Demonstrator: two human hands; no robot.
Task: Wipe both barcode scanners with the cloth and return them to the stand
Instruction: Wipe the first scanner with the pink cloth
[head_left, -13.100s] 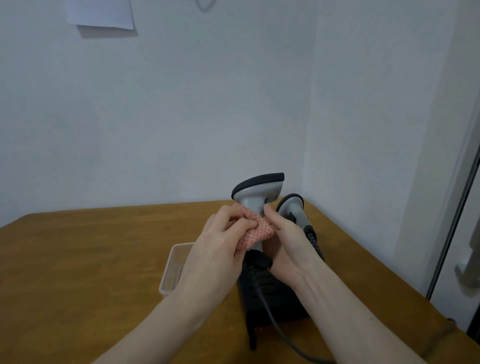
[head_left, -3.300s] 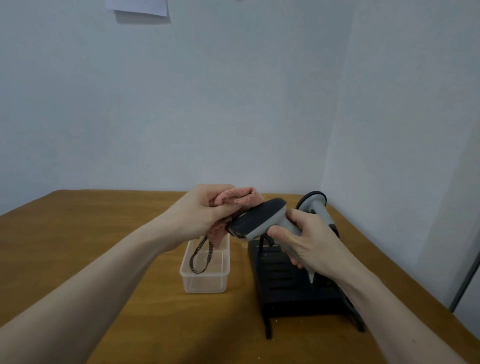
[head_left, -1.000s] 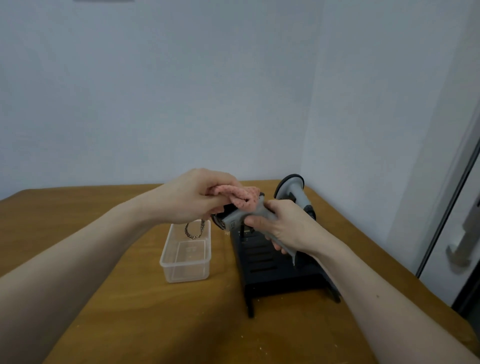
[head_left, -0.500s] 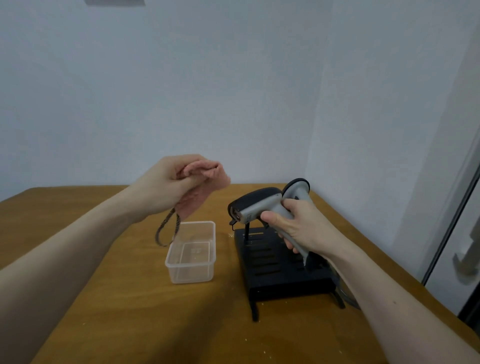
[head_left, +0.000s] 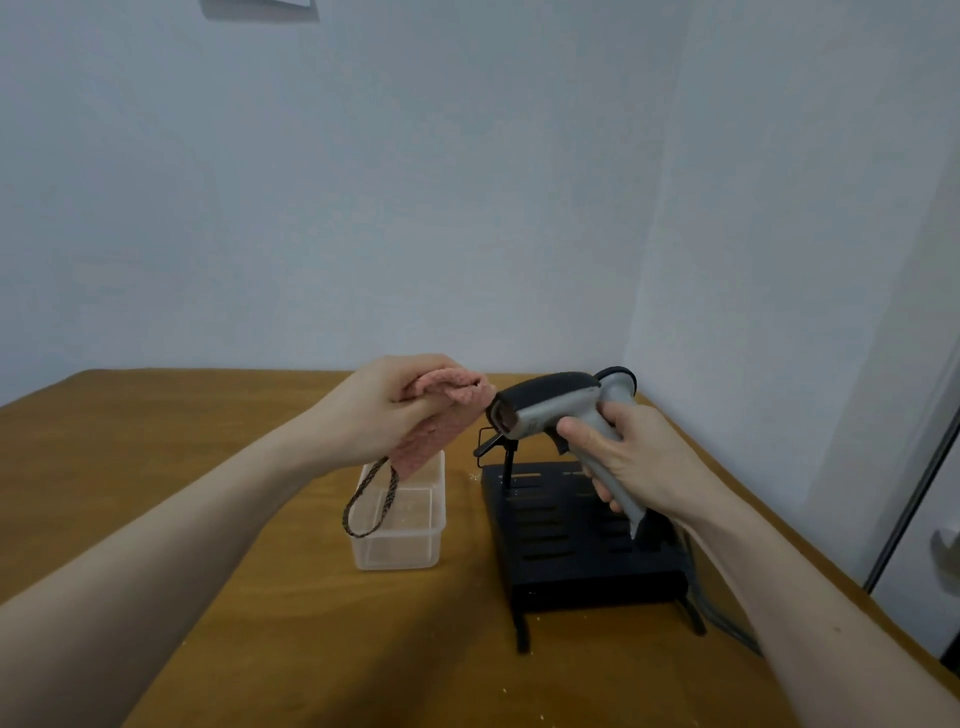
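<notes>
The cloth (head_left: 441, 415), lifted away a moment ago, nears the scanner (head_left: 550, 410) nose again; left hand (head_left: 379, 410) fingers bunch it, right hand (head_left: 634, 457) fingers wrap the handle. Steady the scanner and wipe firmly.

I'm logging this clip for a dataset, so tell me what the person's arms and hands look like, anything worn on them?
Both forearms are bare as far as the frame shows; no sleeves are visible. The left hand and right hand wear no gloves, and no watch, bracelet or ring can be seen. No markings show on either arm.
</notes>
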